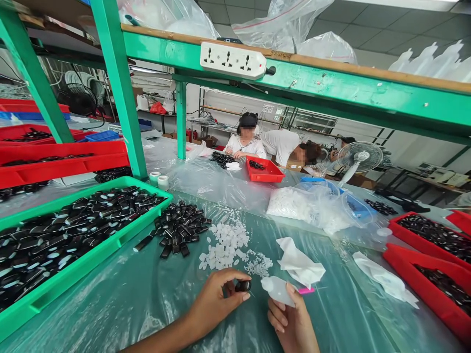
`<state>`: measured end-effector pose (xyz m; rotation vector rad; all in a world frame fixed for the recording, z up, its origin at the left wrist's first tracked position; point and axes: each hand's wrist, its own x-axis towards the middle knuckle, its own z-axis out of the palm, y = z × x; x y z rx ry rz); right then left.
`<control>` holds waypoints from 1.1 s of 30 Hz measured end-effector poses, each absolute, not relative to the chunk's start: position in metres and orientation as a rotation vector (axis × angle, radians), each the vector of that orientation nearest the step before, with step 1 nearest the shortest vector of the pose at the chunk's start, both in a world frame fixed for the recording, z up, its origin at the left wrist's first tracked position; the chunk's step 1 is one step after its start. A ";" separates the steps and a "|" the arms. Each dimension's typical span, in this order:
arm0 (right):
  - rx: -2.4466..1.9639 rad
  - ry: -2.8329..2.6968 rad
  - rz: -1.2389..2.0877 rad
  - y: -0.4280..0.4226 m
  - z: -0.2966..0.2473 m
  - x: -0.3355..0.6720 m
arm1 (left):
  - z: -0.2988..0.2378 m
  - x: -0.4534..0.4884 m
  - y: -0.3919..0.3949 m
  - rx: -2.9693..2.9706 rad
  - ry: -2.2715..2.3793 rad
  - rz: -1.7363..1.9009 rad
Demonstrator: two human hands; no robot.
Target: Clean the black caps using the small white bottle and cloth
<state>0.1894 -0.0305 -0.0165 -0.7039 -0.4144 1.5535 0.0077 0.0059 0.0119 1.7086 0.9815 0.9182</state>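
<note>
My left hand (211, 301) pinches a small black plastic part (243, 285) between thumb and fingertips, its end turned to the right. My right hand (292, 321) is wrapped round a small translucent white squeeze bottle (277, 290), whose narrow end points left toward the black part without touching it. Something thin and pink (306, 290) sticks out beside the right fingers. Just beyond the hands lie a heap of white oval pieces (224, 245) and a pile of tiny white bits (259, 264). A heap of similar black parts (181, 226) is farther left.
A green tray (106, 250) full of black parts stands at left. Crumpled white tissue (300, 262) lies right of the white bits. Red trays (401, 260) are at far right. A green shelf frame (117, 88) rises ahead. Across the table sits a person (246, 142).
</note>
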 end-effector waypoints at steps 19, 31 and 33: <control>-1.325 -1.007 0.920 -0.046 0.010 0.185 | 0.014 0.006 0.005 1.813 0.893 0.856; -1.359 -1.088 0.868 -0.050 0.011 0.185 | 0.014 0.005 0.006 1.836 0.888 0.845; -1.381 -1.090 0.833 -0.051 0.011 0.184 | 0.013 0.005 0.006 1.843 0.884 0.841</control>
